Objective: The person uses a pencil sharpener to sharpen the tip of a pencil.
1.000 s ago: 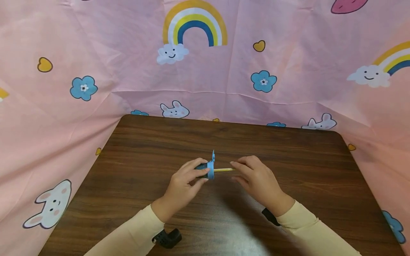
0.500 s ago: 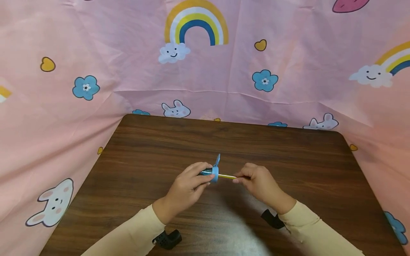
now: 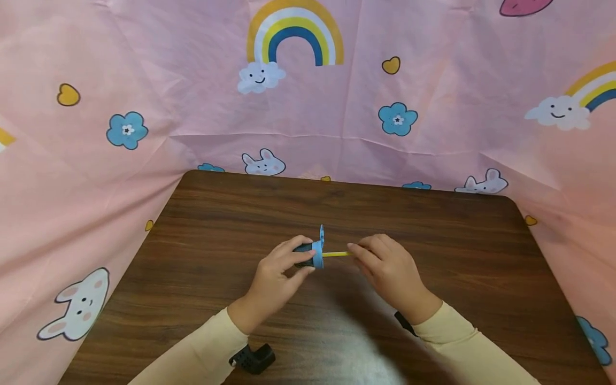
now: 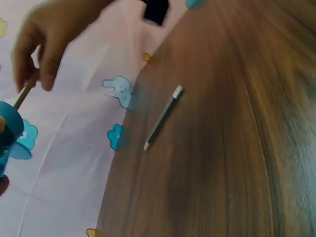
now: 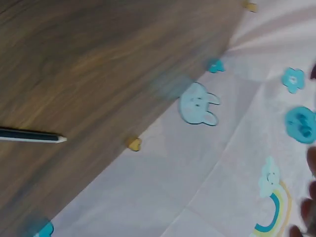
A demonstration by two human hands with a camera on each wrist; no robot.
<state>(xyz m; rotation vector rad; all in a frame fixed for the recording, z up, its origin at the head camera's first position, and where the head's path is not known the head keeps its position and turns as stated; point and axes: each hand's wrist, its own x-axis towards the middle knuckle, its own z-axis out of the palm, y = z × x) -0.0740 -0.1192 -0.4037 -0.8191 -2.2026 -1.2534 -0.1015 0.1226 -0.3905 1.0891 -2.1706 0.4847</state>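
Note:
My left hand (image 3: 275, 275) grips a small pencil sharpener (image 3: 317, 255) with a dark see-through body and a light blue rim. Its blue flip cap (image 3: 322, 234) stands up, away from the rim. From its hole a thin yellow pencil (image 3: 335, 254) sticks out to the right. My right hand (image 3: 391, 272) pinches the free end of that pencil between thumb and fingers, also visible in the left wrist view. A dark pencil (image 4: 163, 120) with a white end lies on the table in both wrist views; the head view does not show it.
Both hands are above a dark brown wooden table (image 3: 240, 208). A pink printed cloth (image 3: 317, 117) rises behind it and at both sides. Black wrist devices (image 3: 253, 359) sit beneath the cream sleeves (image 3: 192, 347).
My right hand turned with the pencil half a second ago and has now turned back. The sharpener dipped slightly to the lower right, then rose again, still gripped by my left hand.

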